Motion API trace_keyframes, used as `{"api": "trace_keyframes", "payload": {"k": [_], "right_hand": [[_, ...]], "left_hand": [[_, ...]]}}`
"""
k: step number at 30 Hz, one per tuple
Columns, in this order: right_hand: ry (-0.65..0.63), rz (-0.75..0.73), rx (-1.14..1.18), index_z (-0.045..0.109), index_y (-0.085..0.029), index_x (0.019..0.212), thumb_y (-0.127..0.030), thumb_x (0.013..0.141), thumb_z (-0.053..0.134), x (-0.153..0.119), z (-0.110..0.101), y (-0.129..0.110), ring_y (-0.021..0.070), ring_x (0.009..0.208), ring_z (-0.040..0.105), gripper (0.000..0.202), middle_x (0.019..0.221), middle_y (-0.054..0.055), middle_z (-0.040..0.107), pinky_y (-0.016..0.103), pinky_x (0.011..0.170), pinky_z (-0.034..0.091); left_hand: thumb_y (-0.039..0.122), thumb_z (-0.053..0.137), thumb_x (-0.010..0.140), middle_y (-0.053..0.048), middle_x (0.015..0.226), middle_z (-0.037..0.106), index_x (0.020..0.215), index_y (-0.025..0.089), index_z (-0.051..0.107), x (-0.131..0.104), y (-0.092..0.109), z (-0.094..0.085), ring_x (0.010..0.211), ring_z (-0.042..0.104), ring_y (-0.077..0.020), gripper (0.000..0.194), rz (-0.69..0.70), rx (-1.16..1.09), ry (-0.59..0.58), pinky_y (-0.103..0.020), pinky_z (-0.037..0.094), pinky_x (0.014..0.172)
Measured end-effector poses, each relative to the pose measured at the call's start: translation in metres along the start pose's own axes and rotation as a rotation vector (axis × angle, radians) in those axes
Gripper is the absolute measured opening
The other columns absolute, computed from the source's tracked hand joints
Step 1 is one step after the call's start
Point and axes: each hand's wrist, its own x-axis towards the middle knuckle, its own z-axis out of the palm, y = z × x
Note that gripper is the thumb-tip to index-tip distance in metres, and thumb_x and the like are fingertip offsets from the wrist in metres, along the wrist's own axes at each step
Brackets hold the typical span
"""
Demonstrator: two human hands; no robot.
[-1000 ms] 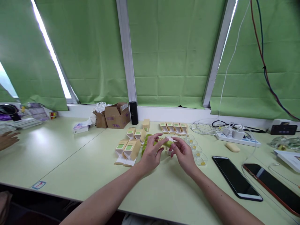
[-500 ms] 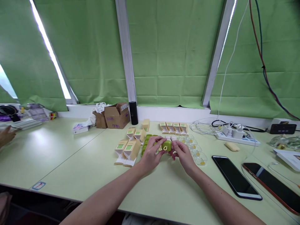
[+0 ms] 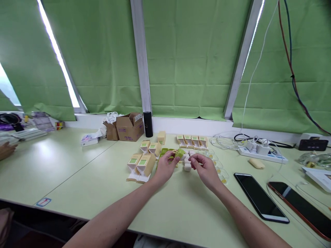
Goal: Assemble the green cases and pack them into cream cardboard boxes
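My left hand (image 3: pixel 167 165) pinches a small green case (image 3: pixel 180 154) with a pale loop on it, held tilted above the table. A whitish part shows at the case's lower right side. Just right of it, my right hand (image 3: pixel 205 169) has its thumb and forefinger pressed together; whether anything is between them is too small to tell. Below and between the hands sit several pale pinkish-white blocks (image 3: pixel 187 167). More green cases (image 3: pixel 162 151) lie behind my left hand, partly hidden. Clear plastic cups with yellow spots (image 3: pixel 222 177) stand in rows beyond my right hand.
Open beige cartons (image 3: pixel 145 165) stand left of my hands, with another row of cartons (image 3: pixel 191 141) behind. Two phones (image 3: pixel 261 196) lie at the right. Further back are a power strip (image 3: pixel 263 155), a cardboard box (image 3: pixel 130 127) and a black cylinder (image 3: pixel 148 124). Another person's hand (image 3: pixel 7 150) is far left.
The green case has been turned, so its loop now points left. My right hand has come away from it and moved slightly right. Pale blocks between the hands are now better visible.
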Motion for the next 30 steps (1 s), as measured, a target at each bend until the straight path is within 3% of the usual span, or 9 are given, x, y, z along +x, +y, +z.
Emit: {"api": "trace_keyframes", "payload": {"k": [5,9,15,18,21,26,30], "right_hand": [[-0.006,-0.025,-0.268,0.072,-0.022,0.082,-0.045,0.092,0.065,0.009,-0.024,-0.003,0.019,0.068,0.059,0.027,0.078,0.004,0.07,0.03,0.06,0.042],[-0.004,-0.032,-0.416,0.072,-0.023,0.082,-0.042,0.093,0.061,0.01,-0.048,-0.01,0.0196,0.066,0.059,0.024,0.076,0.003,0.069,0.032,0.061,0.044],[-0.043,-0.222,-0.883,0.078,-0.026,0.094,-0.026,0.093,0.062,-0.017,-0.082,-0.003,0.0316,0.103,0.065,0.016,0.094,0.008,0.075,0.041,0.079,0.051],[-0.102,-0.28,-1.095,0.08,-0.024,0.101,-0.021,0.087,0.071,-0.031,-0.088,0.005,0.0344,0.108,0.061,0.017,0.105,0.011,0.074,0.047,0.091,0.051],[-0.157,-0.284,-1.221,0.081,-0.023,0.102,-0.018,0.081,0.079,-0.039,-0.087,0.009,0.0358,0.11,0.059,0.022,0.11,0.013,0.071,0.049,0.091,0.051],[-0.213,-0.272,-1.232,0.074,-0.022,0.08,-0.003,0.08,0.067,-0.042,-0.076,0.005,0.0342,0.108,0.059,0.021,0.106,0.013,0.068,0.046,0.088,0.051],[-0.203,-0.217,-0.918,0.067,-0.023,0.086,-0.007,0.084,0.064,-0.037,-0.064,-0.008,0.0325,0.116,0.06,0.016,0.114,0.012,0.068,0.046,0.094,0.055]], "left_hand": [[0.081,0.077,0.076,-0.005,0.082,0.072,0.088,0.015,0.076,0.005,-0.003,-0.001,0.073,0.063,-0.0171,0.067,-0.149,-0.125,0.014,-0.029,0.051,0.072],[0.081,0.08,0.073,-0.004,0.079,0.069,0.083,0.014,0.075,0.007,-0.01,0.0,0.069,0.06,-0.0142,0.068,-0.245,-0.26,0.053,-0.027,0.048,0.069],[0.078,0.085,0.068,-0.005,0.077,0.066,0.082,0.013,0.076,0.007,-0.013,0.0,0.07,0.058,-0.0139,0.067,-0.327,-0.424,0.095,-0.028,0.048,0.07],[0.076,0.087,0.067,-0.004,0.077,0.064,0.08,0.013,0.075,0.007,-0.011,0.0,0.071,0.056,-0.0135,0.066,-0.342,-0.447,0.112,-0.028,0.049,0.071],[0.075,0.089,0.065,-0.004,0.077,0.064,0.079,0.013,0.075,0.008,-0.01,0.0,0.072,0.055,-0.0135,0.065,-0.341,-0.454,0.117,-0.029,0.049,0.071],[0.076,0.09,0.062,-0.003,0.075,0.063,0.077,0.012,0.074,0.007,-0.008,0.002,0.07,0.055,-0.0131,0.067,-0.352,-0.476,0.127,-0.029,0.048,0.07],[0.077,0.09,0.06,-0.003,0.074,0.063,0.077,0.012,0.074,0.007,-0.007,0.001,0.07,0.055,-0.0126,0.068,-0.353,-0.493,0.137,-0.028,0.048,0.071]]}}
